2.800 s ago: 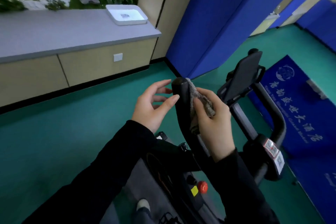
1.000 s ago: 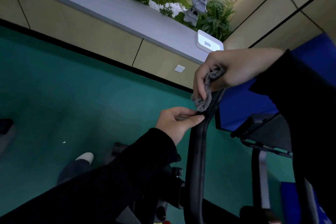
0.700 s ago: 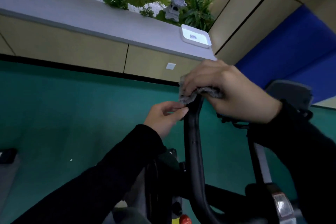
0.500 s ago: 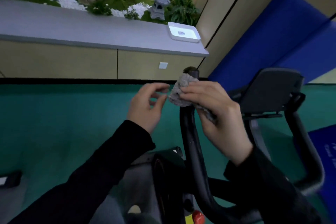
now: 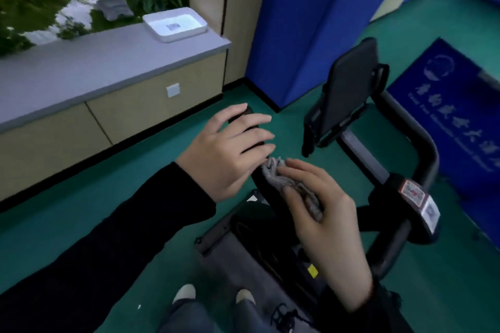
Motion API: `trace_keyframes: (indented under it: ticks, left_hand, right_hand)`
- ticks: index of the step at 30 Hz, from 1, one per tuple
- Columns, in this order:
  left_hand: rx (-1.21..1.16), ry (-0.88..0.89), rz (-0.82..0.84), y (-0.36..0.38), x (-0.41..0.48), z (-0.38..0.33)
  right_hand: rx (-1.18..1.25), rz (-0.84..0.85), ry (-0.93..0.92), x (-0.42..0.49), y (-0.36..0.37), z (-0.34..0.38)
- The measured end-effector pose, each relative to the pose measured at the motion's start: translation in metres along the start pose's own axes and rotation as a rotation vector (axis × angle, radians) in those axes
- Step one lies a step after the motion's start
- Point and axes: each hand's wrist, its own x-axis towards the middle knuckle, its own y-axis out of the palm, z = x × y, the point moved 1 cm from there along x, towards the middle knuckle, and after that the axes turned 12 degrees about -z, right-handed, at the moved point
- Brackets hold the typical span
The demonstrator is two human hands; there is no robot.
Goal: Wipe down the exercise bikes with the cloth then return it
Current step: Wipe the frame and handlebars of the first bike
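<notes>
Left hand (image 5: 227,149) now lies on the end of the handlebar (image 5: 267,193), no longer up beside the cloth as it was half a second ago. Fingers near straight, laid across the bar, gripping nothing. Cloth (image 5: 273,173) has gone lower down the same bar. Right hand (image 5: 322,213) has it, fingers curled over the grey wad, pressing it to the bar just below the left hand. Black screen bracket (image 5: 349,94) stands to the right. White tray (image 5: 176,24) sits on the grey counter (image 5: 94,62), well apart.
</notes>
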Motion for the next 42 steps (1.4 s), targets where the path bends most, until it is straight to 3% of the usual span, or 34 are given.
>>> trace_keyframes:
  ticks: [6, 10, 13, 20, 28, 31, 38, 42]
  left_hand:
    - [-0.077, 0.046, -0.028, 0.011, 0.006, 0.009]
    - [-0.102, 0.051, -0.066, 0.016, 0.006, 0.011]
    - [-0.108, 0.045, -0.085, 0.018, 0.005, 0.010]
    - [-0.135, 0.002, -0.118, 0.021, 0.003, 0.007]
    - [-0.130, 0.002, -0.117, 0.023, 0.001, 0.008]
    - [-0.121, -0.007, -0.111, 0.024, 0.000, 0.006]
    - [-0.088, -0.031, -0.092, 0.023, -0.002, 0.003]
    - [-0.070, -0.051, -0.086, 0.025, -0.001, 0.000]
  right_hand:
    - [-0.320, -0.190, 0.012, -0.025, 0.010, 0.007]
    - [-0.316, -0.158, 0.262, -0.023, -0.003, 0.005]
    - [-0.277, -0.069, 0.386, -0.001, 0.002, 0.008]
    - [0.057, 0.337, 0.635, 0.056, 0.018, 0.000]
    - [0.044, 0.566, 0.764, 0.044, -0.013, -0.030]
    - [0.151, 0.645, 0.833, 0.049, -0.011, -0.034]
    - [0.085, 0.786, 0.810, 0.044, -0.034, -0.043]
    - [-0.010, 0.597, 0.670, 0.034, -0.029, -0.043]
